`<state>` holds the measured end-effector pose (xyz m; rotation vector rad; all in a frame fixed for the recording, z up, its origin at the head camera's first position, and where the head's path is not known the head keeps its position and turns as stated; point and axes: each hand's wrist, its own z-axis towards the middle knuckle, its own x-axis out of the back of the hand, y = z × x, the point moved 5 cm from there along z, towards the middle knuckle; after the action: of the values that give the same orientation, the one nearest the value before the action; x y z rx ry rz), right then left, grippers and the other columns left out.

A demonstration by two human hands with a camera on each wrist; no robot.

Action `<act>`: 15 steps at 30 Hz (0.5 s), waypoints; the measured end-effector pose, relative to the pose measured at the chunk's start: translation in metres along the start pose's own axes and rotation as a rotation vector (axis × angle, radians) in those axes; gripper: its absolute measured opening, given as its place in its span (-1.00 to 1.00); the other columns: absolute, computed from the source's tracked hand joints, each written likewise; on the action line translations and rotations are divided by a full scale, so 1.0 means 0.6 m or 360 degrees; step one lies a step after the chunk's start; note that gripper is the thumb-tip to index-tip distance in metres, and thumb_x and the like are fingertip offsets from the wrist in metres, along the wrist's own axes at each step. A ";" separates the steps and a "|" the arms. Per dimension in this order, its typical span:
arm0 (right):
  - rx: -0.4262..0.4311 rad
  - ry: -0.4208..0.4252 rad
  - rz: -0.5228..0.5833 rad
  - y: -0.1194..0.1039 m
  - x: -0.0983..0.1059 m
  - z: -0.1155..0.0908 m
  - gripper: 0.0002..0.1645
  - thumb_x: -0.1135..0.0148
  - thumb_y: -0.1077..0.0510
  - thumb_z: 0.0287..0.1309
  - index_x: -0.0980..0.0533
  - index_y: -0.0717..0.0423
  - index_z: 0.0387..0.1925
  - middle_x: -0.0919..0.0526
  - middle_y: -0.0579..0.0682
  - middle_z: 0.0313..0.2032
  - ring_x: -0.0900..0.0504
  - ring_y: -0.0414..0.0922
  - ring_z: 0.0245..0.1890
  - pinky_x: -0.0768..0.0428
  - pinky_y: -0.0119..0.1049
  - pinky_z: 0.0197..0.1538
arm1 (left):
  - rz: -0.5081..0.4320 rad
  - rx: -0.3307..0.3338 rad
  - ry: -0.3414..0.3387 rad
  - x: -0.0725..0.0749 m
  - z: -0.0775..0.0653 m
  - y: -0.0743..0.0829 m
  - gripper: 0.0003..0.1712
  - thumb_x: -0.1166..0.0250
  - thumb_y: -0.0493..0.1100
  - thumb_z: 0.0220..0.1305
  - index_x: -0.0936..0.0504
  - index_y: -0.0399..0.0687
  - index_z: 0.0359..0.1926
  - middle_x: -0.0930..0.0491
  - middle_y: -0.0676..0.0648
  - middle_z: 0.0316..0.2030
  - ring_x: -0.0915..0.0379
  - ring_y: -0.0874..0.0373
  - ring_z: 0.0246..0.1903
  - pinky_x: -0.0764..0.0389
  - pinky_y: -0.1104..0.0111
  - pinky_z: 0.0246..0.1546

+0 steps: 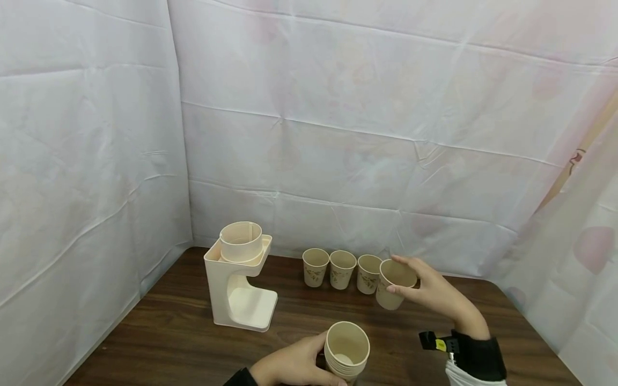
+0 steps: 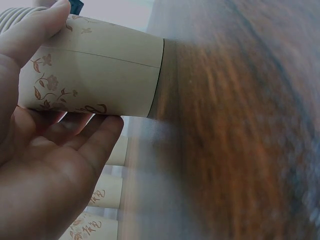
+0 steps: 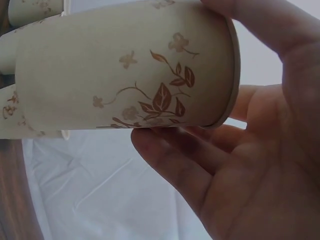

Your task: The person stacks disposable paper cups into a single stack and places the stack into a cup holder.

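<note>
My left hand (image 1: 301, 362) grips a nested stack of beige paper cups (image 1: 346, 348) at the table's front; in the left wrist view the outermost cup (image 2: 110, 70) shows brown flower print, its base close over the wood. With thumb and fingers around its upper part, my right hand (image 1: 427, 284) holds a single paper cup (image 1: 392, 299) at the right end of a row. The right wrist view shows this cup's leaf print (image 3: 160, 97). Standing upright to its left are three matching cups, the left cup (image 1: 315, 268), middle cup (image 1: 342, 271) and right cup (image 1: 368, 274).
A cream-coloured stand (image 1: 219, 292) with a round open holder (image 1: 241, 244) on top and a flat base stands at the left. White patterned curtains (image 1: 338, 134) hang behind and beside the dark wooden table (image 1: 169, 343). A black strap (image 1: 478, 354) circles my right wrist.
</note>
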<state>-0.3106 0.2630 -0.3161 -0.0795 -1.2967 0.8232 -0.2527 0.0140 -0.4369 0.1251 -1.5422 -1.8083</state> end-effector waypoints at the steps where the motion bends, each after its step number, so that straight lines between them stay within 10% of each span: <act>1: 0.0004 -0.0005 -0.0003 -0.003 0.001 -0.001 -0.13 -0.25 -0.26 0.04 -0.20 -0.05 0.32 -0.30 0.10 0.26 -0.24 0.03 0.21 -0.41 0.17 0.07 | 0.0002 0.0003 -0.0003 0.000 0.000 0.000 -0.26 -0.38 -0.08 0.09 -0.23 0.10 0.25 -0.48 -0.02 0.07 -0.39 0.21 0.02 -0.50 0.39 -0.01; 15: 0.0275 0.0003 -0.0095 -0.100 0.022 -0.027 -0.20 -0.29 -0.19 0.04 -0.22 -0.20 0.30 -0.38 -0.15 0.19 -0.37 -0.20 0.10 -0.54 -0.12 -0.05 | 0.0074 0.0032 0.0020 0.003 -0.002 0.008 -0.26 -0.39 0.00 0.08 -0.25 0.16 0.24 -0.50 0.05 0.06 -0.38 0.21 0.05 -0.44 0.33 0.06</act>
<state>-0.2667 0.2337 -0.2809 0.0956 -1.2158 0.8803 -0.2511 0.0122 -0.4321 0.1095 -1.5426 -1.7527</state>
